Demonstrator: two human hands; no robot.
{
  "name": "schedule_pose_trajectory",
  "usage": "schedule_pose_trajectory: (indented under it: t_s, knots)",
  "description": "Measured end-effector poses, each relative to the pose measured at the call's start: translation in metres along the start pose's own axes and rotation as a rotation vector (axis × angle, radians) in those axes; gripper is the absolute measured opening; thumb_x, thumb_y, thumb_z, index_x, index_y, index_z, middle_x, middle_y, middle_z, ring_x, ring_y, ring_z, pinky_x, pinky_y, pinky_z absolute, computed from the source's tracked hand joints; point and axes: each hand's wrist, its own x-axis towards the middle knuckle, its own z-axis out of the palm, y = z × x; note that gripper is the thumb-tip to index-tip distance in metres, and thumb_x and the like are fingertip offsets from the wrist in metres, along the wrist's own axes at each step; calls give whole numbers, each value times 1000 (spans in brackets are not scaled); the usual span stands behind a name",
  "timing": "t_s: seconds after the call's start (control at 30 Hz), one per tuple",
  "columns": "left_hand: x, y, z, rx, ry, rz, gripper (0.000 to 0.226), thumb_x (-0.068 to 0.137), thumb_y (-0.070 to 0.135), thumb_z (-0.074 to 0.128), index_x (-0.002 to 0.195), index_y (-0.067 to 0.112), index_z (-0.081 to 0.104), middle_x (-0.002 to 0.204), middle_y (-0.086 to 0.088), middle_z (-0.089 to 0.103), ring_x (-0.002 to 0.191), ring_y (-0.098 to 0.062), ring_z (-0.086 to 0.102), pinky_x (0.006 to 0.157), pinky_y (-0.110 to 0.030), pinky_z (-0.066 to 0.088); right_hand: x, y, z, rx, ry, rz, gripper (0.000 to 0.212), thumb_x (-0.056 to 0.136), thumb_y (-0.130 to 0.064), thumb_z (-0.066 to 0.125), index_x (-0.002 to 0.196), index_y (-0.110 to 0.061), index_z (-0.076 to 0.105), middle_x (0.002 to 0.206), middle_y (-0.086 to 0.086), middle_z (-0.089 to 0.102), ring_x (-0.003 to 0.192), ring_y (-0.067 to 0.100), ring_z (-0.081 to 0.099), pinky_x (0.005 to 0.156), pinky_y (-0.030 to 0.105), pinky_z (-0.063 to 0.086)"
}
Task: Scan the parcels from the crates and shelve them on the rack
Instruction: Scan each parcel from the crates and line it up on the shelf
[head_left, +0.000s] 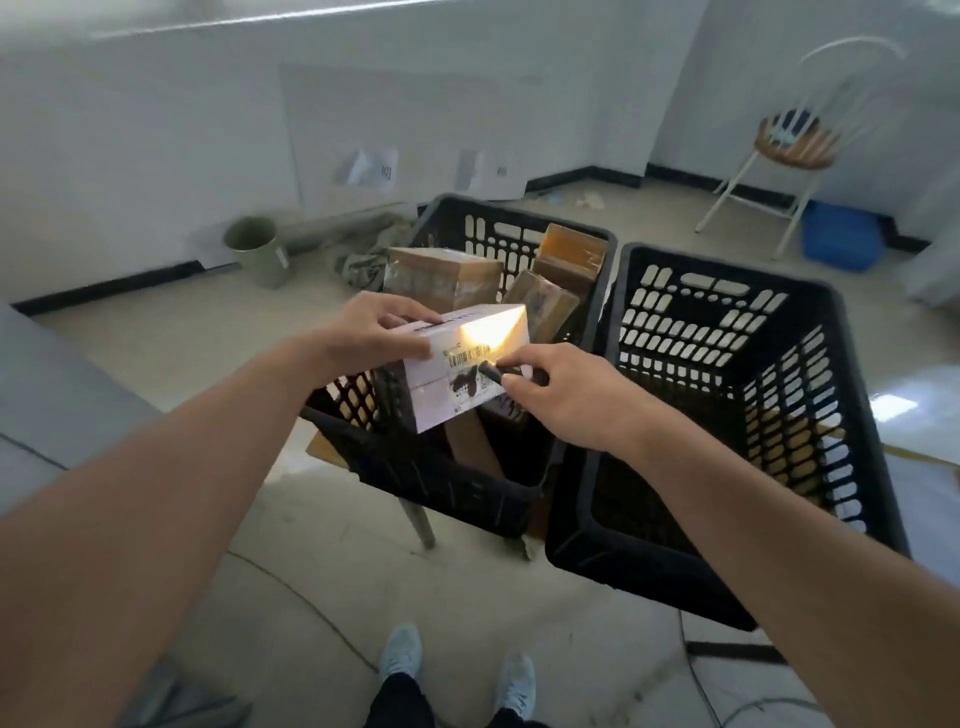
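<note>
My left hand (376, 325) grips a white parcel (447, 400) by its upper left corner, holding it above the left black crate (415, 467). My right hand (571, 397) holds a small black scanner (491, 371) whose tip points at the barcode label on the parcel. A bright yellow glow falls on the label and the parcel's top. Several brown cardboard parcels (441, 275) lie in the left crate behind the white one. The right black crate (727, 415) stands beside it, its inside dark. No rack is in view.
The left crate rests on a stool-like stand (418, 519). A green bucket (257, 249) stands by the wall at the left. A white chair (795, 145) and a blue bin (839, 241) are at the back right. My feet (457, 670) are on the tiled floor.
</note>
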Motion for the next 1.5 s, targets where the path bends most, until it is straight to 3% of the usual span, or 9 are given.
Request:
schedule_pose_trajectory:
  t_s: [0.13, 0.37, 0.47, 0.63, 0.77, 0.83, 0.97, 1.13, 1.5]
  knots:
    - [-9, 15, -10, 11, 59, 70, 37, 88, 25, 85, 124, 27, 78, 123, -2, 67, 112, -26, 65, 88, -39, 60, -13, -9, -10, -14, -31, -45, 37, 109, -44, 53, 145, -36, 58, 119, 0, 70, 80, 13, 66, 63, 24, 47]
    - [-18, 41, -27, -4, 124, 131, 33, 81, 19, 90, 114, 21, 83, 122, 2, 70, 117, -24, 62, 105, -48, 55, -33, -26, -33, -89, -74, -77, 34, 108, -44, 54, 141, -37, 60, 114, -3, 69, 86, 12, 71, 66, 26, 53]
    - [-18, 51, -35, -9, 130, 149, 30, 82, 18, 89, 112, 21, 83, 124, 0, 69, 117, -26, 62, 98, -41, 57, -37, -35, -44, -109, -60, -109, 32, 108, -43, 55, 139, -37, 62, 119, -3, 70, 94, 14, 72, 82, 32, 61]
    - [-15, 68, -52, -18, 129, 231, 31, 84, 21, 87, 115, 20, 82, 123, -3, 72, 112, -22, 65, 86, -28, 56, -42, -45, -61, -154, -63, -147, 32, 107, -43, 57, 138, -36, 64, 124, -2, 69, 103, 13, 68, 94, 36, 57]
    - [-8, 75, -64, -47, 166, 298, 34, 78, 33, 89, 110, 24, 83, 124, 0, 72, 116, -21, 66, 98, -39, 58, -45, -52, -72, -204, -25, -147, 31, 108, -43, 55, 137, -36, 63, 114, -4, 69, 85, 10, 69, 74, 28, 56]
    - [-3, 75, -69, -50, 189, 297, 28, 79, 32, 89, 106, 28, 84, 124, -2, 71, 113, -24, 67, 94, -41, 60, -46, -56, -76, -223, 1, -150, 29, 108, -40, 55, 136, -36, 64, 112, -4, 68, 81, 9, 66, 67, 24, 50]
    - [5, 76, -77, -33, 206, 313, 27, 85, 25, 87, 111, 20, 83, 118, -7, 74, 109, -25, 69, 83, -28, 58, -41, -60, -74, -361, 65, -130, 32, 108, -42, 53, 139, -37, 61, 123, 0, 66, 107, 25, 62, 96, 46, 54]
    - [12, 80, -83, -34, 215, 303, 31, 85, 22, 86, 114, 12, 81, 117, -12, 73, 108, -28, 70, 76, -25, 59, -30, -64, -71, -431, 114, -81, 33, 105, -46, 54, 137, -41, 60, 117, 3, 66, 104, 31, 59, 93, 50, 56]
    - [23, 85, -97, 15, 320, 293, 30, 82, 27, 90, 111, 24, 82, 122, -10, 70, 104, -28, 68, 74, -27, 56, -17, -72, -67, -454, 69, -71, 33, 104, -47, 51, 135, -43, 60, 116, 2, 65, 106, 31, 60, 91, 50, 57]
